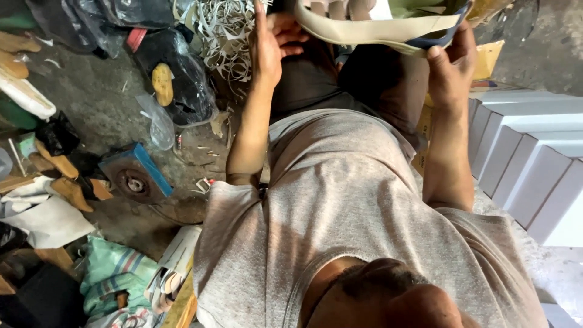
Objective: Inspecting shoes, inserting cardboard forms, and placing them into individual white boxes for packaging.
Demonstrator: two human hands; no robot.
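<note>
The right hand is gripping the edge of a shoe sole, thumb pressing down on its dark blue rim, fingers curling out of sight behind it. The left hand is lying flat and open just beside the sole's other end, fingers reaching up toward it; whether the fingertips are touching it cannot be told, since they are running off the top of the view. The sole is a long, curved piece with a wide beige band along its near side, a dark blue layer beneath and a greenish surface showing above. It is hanging between the two hands, above the person's dark-trousered lap, its upper part cut off by the frame.

Close behind the left hand a tangle of pale trimmed strips is piling up on the floor. Farther left, black plastic bags are lying with a tan sole blank on top, and a blue block with a round metal disc is sitting on the concrete. To the person's right, a row of white boxes is standing edge to edge.
</note>
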